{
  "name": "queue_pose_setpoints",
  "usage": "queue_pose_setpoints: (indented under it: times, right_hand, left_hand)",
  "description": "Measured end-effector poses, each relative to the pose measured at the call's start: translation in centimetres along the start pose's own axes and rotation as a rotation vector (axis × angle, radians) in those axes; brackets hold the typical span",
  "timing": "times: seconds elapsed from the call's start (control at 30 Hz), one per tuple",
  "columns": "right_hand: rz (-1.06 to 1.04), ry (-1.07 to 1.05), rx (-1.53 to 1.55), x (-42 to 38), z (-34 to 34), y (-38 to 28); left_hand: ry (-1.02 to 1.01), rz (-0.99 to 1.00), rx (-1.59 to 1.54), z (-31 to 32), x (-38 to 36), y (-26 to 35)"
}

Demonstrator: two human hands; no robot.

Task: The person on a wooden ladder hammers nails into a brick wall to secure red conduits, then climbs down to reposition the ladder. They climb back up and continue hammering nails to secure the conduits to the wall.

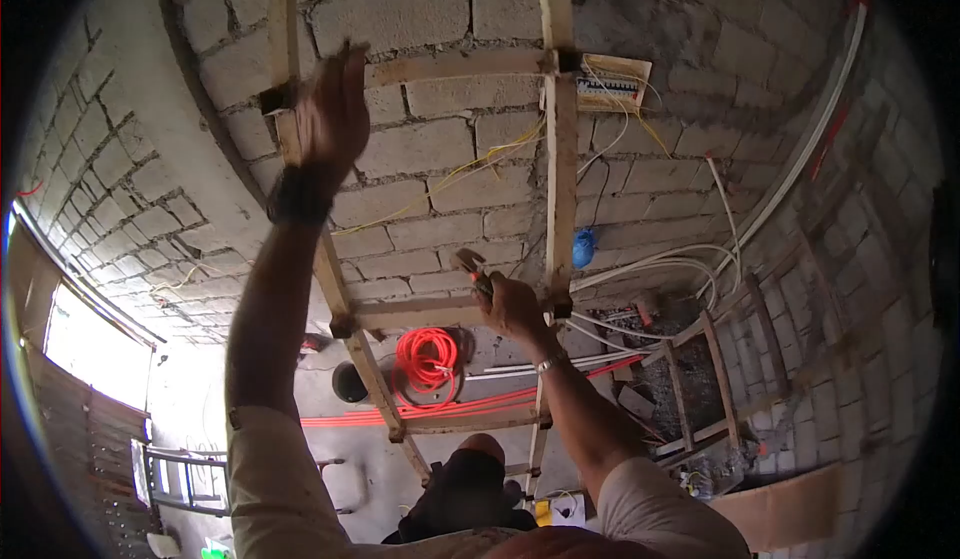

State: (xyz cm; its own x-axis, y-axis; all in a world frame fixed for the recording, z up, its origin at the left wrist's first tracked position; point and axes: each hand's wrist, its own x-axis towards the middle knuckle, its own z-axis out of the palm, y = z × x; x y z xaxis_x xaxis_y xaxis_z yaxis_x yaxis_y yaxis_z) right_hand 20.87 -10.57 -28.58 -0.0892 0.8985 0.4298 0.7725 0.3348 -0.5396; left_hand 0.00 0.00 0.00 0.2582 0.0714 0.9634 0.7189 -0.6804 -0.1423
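Note:
My left hand (335, 114) is raised high against the upper left of a wooden ladder-like frame (560, 179), its fingers stretched out beside the left rail and the top crosspiece. Lower down, my right hand (508, 311) is wrapped round the handle of a hammer (470, 262), whose head points up and left. It is held over the frame, just above the middle crosspiece (425, 314) and left of the right rail. A dark band circles my left wrist, and a light metal band my right one.
An open breaker panel (612, 84) with loose wires is on the block wall at upper right. A blue bundle (583, 248) hangs below it. On the floor are a red hose coil (426, 357), a dark bucket (349, 383), pipes and a chair (343, 486). Another ladder (717, 379) leans right.

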Motion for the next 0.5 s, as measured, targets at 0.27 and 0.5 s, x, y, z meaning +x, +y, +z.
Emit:
queue_pose_setpoints:
  times: [0.27, 0.5]
  right_hand:
    - [0.016, -0.047, -0.048, 1.1, -0.3, -0.2]
    - [0.099, -0.110, -0.037, 1.5, -1.4, -1.0]
  left_hand:
    - [0.368, 0.430, 0.168, 8.6, 21.2, -18.7]
    - [-0.275, 0.002, 0.171, 12.3, 31.9, -26.6]
